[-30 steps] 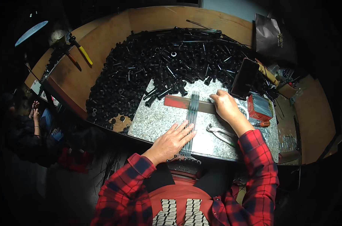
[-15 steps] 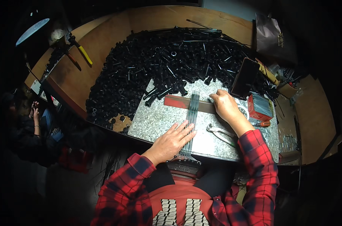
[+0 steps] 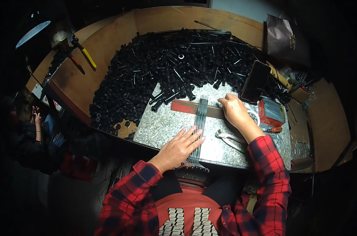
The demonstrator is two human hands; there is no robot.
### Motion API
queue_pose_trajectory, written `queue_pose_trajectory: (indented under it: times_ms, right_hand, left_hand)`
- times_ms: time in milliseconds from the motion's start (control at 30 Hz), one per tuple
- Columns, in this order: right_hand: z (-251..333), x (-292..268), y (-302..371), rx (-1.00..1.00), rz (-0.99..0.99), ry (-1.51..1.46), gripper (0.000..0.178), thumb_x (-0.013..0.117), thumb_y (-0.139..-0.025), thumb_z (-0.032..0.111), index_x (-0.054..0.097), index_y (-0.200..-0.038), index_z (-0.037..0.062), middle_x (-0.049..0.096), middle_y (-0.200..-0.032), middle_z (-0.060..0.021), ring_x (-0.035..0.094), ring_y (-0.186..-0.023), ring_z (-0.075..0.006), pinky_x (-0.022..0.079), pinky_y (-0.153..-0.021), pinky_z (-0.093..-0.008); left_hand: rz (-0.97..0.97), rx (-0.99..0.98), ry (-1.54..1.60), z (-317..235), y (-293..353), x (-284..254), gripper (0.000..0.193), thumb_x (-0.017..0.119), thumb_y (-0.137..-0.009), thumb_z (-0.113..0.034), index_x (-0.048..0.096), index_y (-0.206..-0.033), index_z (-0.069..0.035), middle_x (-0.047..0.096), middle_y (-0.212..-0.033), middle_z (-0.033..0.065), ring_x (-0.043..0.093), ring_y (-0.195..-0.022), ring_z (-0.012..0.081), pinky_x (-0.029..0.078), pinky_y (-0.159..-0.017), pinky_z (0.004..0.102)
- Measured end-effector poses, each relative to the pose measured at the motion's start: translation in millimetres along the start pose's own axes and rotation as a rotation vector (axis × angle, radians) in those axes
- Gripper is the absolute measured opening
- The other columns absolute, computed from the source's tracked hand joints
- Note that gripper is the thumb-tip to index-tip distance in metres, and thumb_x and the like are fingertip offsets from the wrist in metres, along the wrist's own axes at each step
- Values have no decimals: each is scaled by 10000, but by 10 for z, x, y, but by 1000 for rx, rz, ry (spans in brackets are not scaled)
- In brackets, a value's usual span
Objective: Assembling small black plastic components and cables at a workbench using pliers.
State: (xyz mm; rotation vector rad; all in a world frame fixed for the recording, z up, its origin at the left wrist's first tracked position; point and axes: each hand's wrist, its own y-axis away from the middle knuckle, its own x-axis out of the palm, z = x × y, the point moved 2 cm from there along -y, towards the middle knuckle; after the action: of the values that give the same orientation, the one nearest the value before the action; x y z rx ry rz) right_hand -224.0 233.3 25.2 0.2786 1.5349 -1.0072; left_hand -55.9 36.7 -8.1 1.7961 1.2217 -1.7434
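My left hand lies with its fingers stretched out across a bundle of thin dark rods at the front of the grey metal plate. The rods are side by side, and their round dark ends hang past the front edge. Under their far part runs a flat bar, red at its left end and dark toward the right. My right hand rests over the bar's right end, fingers bent and pressed together; what they pinch is hidden. Metal pincers lie on the plate below this hand.
A large heap of black tubular parts fills the back and left. At right are a phone, a red box of thin pieces, a white ring and an orange-handled tool. Wooden walls surround the bench.
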Motion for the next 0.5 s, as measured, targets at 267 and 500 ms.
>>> queue_pose_trajectory:
  times_ms: [267,500]
  right_hand:
    - [-16,17,-23,-22,-25,-10,281,528,-779,1,690,-1002,62,594,-841,-125,601,-865,-303,504,-753,-389]
    - [-36,44,-36,-40,-47,15,268,538,-779,7,694,-989,62,590,-829,-119,602,-843,-289,508,-740,-379]
  left_hand:
    - [-3,-13,29,-11,-1,-12,504,477,-869,-81,426,-1371,-66,376,-1455,134,330,-1367,316,298,-1106,474]
    - [-6,-9,33,-4,1,-11,514,479,-858,-53,427,-1368,-62,378,-1452,138,330,-1364,322,302,-1103,477]
